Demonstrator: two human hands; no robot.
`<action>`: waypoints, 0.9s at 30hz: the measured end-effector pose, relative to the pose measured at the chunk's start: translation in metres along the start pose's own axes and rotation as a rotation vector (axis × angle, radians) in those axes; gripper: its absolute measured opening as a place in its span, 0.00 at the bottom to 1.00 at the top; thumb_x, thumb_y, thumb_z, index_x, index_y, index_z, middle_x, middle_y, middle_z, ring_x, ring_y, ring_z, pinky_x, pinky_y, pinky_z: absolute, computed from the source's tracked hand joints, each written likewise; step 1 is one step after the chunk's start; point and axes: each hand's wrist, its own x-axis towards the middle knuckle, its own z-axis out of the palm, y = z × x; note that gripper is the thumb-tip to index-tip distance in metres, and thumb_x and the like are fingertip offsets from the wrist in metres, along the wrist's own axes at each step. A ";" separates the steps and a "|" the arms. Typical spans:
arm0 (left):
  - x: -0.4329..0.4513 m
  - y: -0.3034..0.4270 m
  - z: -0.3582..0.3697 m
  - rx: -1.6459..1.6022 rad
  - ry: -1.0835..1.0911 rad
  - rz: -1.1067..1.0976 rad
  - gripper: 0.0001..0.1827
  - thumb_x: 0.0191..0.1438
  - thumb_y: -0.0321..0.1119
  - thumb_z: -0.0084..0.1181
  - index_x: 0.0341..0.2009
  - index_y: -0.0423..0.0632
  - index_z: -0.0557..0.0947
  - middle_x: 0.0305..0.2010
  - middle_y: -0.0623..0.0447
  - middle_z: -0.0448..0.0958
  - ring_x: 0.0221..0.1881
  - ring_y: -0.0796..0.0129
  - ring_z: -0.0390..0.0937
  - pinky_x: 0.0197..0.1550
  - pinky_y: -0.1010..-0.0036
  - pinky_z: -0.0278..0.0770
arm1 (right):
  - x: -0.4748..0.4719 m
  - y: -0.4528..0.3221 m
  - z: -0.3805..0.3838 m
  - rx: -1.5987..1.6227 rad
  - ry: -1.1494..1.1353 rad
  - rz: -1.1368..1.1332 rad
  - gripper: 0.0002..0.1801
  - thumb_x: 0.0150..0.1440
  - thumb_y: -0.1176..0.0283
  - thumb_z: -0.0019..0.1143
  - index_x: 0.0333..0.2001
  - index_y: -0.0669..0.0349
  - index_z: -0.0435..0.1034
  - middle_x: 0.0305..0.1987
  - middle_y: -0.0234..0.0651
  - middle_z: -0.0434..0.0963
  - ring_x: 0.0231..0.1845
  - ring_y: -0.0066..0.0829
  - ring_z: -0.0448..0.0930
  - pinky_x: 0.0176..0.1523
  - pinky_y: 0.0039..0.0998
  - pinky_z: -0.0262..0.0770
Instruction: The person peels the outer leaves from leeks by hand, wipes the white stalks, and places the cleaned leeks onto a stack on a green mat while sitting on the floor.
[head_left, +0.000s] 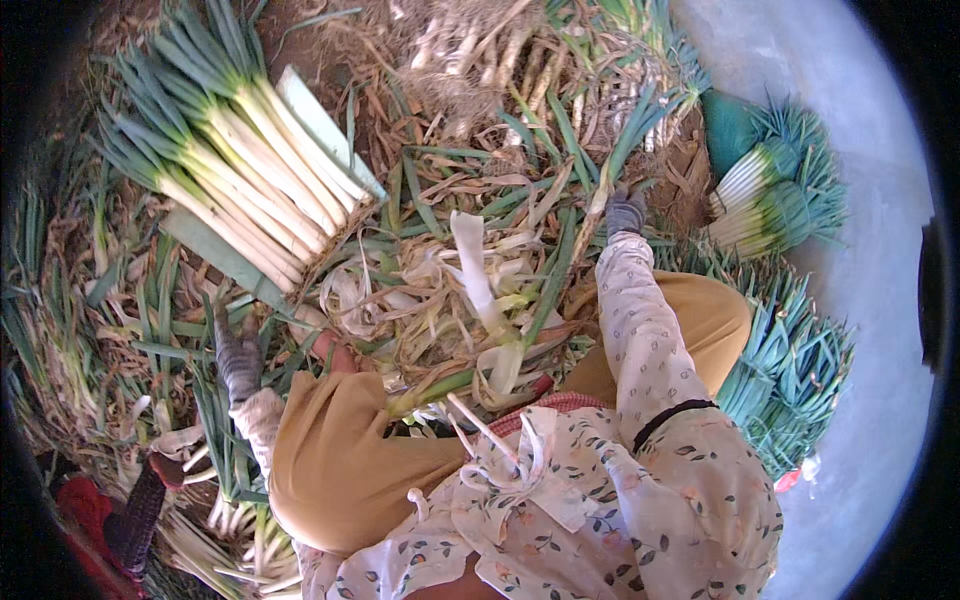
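Observation:
My right hand (625, 213), in a grey glove, is at the lower stem of an unpeeled green onion (600, 196) with green leaves pointing up and away; whether the fingers are closed round it is hard to see. My left hand (238, 349), also gloved, is low at the left beside my knee among green leaves, its fingers apart. Ahead of it, several peeled green onions (262, 172) lie side by side on a pale green board (319, 124), roots towards me. Peeled skins and dry leaves (420, 300) are heaped between my legs.
Unpeeled onions with roots (495, 67) are piled ahead. Tied green onion bundles (780, 187) and more bundled leaves (787, 367) stand at the right by a bluish sheet (877, 247). Leaf litter covers the left ground. Another person's sleeve (135, 517) shows at the lower left.

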 end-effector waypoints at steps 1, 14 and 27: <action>-0.010 0.006 -0.008 0.018 -0.025 0.021 0.23 0.50 0.44 0.49 0.48 0.43 0.69 0.41 0.40 0.73 0.43 0.53 0.71 0.45 0.66 0.67 | 0.012 0.054 0.012 -0.102 -0.035 -0.073 0.25 0.51 0.54 0.44 0.44 0.63 0.66 0.36 0.52 0.73 0.35 0.52 0.73 0.38 0.44 0.67; -0.142 0.241 -0.104 0.365 0.083 0.382 0.20 0.51 0.33 0.50 0.49 0.40 0.69 0.43 0.43 0.73 0.43 0.63 0.72 0.44 0.73 0.68 | -0.043 -0.003 0.009 0.924 -0.313 0.307 0.24 0.55 0.50 0.38 0.42 0.62 0.64 0.38 0.41 0.69 0.38 0.36 0.71 0.43 0.33 0.68; -0.207 0.478 0.154 -0.399 0.146 0.807 0.25 0.43 0.40 0.60 0.42 0.37 0.72 0.37 0.41 0.71 0.32 0.55 0.72 0.35 0.68 0.70 | -0.149 -0.137 -0.164 2.170 -0.602 0.041 0.16 0.59 0.68 0.38 0.48 0.65 0.60 0.46 0.38 0.67 0.47 0.24 0.67 0.51 0.24 0.63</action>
